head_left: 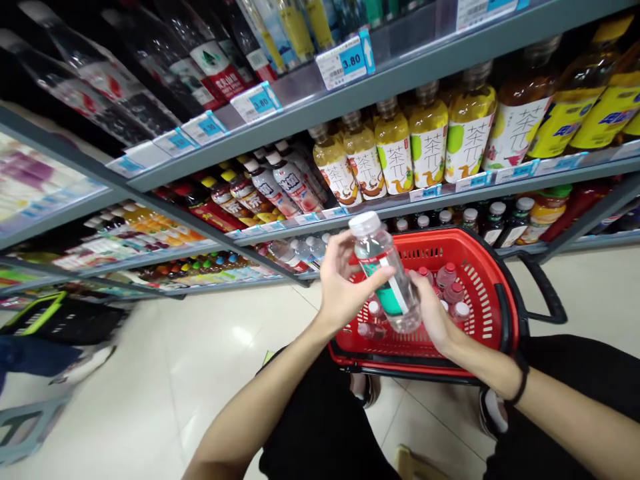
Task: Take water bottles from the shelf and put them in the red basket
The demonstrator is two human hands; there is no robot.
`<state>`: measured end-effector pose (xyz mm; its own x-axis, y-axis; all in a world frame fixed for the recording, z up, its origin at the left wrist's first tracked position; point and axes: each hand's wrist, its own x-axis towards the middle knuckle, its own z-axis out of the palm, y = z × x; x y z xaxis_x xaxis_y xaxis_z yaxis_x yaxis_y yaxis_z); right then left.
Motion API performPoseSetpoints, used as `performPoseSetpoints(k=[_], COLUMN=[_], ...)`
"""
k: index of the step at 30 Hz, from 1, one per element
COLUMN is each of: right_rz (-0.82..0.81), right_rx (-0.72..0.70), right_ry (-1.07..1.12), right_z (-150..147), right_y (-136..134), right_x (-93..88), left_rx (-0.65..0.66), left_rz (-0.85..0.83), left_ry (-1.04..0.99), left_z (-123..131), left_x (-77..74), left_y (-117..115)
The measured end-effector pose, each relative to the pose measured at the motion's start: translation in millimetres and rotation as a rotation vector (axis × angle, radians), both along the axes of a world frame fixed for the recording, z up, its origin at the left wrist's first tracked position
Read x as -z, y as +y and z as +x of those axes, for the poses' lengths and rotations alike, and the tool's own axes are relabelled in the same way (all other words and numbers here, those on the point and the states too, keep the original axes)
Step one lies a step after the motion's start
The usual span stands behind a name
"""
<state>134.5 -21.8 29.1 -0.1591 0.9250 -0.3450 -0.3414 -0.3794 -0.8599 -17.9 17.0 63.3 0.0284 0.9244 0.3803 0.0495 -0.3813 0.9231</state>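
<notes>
A clear plastic bottle [383, 267] with a white cap and a green and red label is tilted above a red shopping basket [487, 260]. My left hand [345, 280] wraps round its upper side, the thumb lying across the label. Against the lower right side of the same bottle, the fingers of my right hand [433, 307] are closed, partly hidden behind it. Inside the basket stand several small bottles [453, 291] with pink contents and red or white caps; some are hidden by my hands and the held bottle.
Ahead, a grey shelf [400, 70] carries rows of drinks, among them yellow tea bottles [430, 140]. The basket's black handle [545, 293] juts right. At left are a black basket [70, 323], another person's leg [40, 357] and a grey-blue stool [33, 427] on the tiled floor.
</notes>
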Motion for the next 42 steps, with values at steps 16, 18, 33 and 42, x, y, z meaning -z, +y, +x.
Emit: performPoseSetpoints(k=[16, 18, 33, 42], right_rz=[-0.389, -0.395, -0.267, -0.231], right_rx=[-0.385, -0.502, -0.259, -0.060], right_ry=[0.311, 0.307, 0.124, 0.148], right_z=[6, 9, -7, -11], right_y=[-13, -14, -13, -16], right_x=[-1.0, -0.7, -1.6, 12.9], left_rx=[0.203, 0.200, 0.143, 0.146], left_rz=[0.121, 0.185, 0.338, 0.285], left_ry=[0.113, 0.100, 0.384, 0.494], left_z=[2, 4, -7, -7], left_x=[13.3, 13.3, -2.4, 7.5], left_y=[-15, -18, -28, -28])
